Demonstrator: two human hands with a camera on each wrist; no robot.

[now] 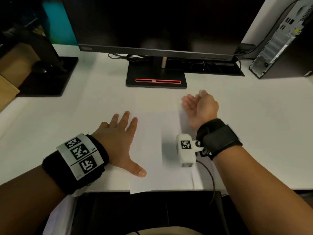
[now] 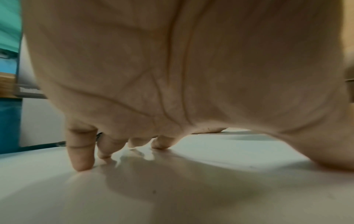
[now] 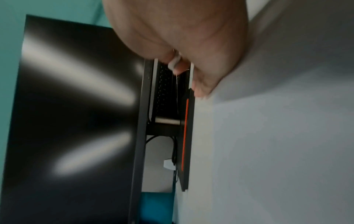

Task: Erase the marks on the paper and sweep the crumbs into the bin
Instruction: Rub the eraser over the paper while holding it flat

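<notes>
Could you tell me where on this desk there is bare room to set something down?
Bare patches: left of the paper toward the black base, and right of the right hand toward the computer tower. Crowded: under the monitor, stand and cables.

Two bare forearms. The left wrist wears a black strap (image 1: 74,167) carrying a white band with 3 black square code markers. The right wrist wears a black strap (image 1: 218,138) holding a white camera block (image 1: 185,150) with 1 marker, a screw and a black cable (image 1: 211,182).

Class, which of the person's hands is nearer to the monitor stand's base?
Right. The right hand is just in front of the monitor base, at its right corner; the left hand lies flat farther back, on the paper.
</notes>
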